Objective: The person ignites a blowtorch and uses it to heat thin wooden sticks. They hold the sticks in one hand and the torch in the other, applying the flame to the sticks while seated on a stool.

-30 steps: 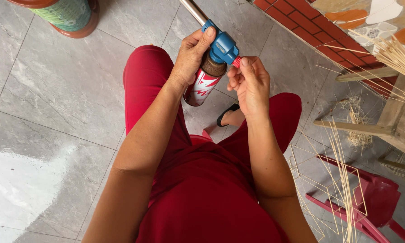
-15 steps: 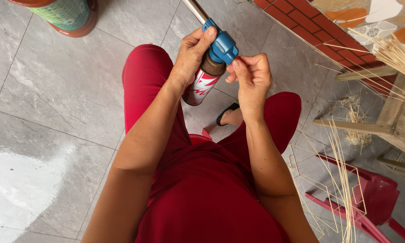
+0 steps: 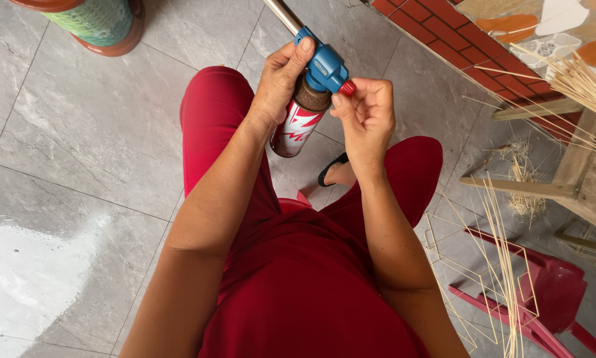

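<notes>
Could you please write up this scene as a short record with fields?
Left hand: left hand wrapped around the gas canister below the blue torch head
Right hand: right hand, fingertips pinching the red knob
Torch: metal nozzle points up and away
Floor: grey tiles
Nearby: red plastic stool, thin straw sticks, brick ledge

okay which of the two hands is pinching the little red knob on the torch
The right hand. Its fingertips pinch the red knob at the side of the blue torch head, while the left hand wraps around the gas canister.
</notes>
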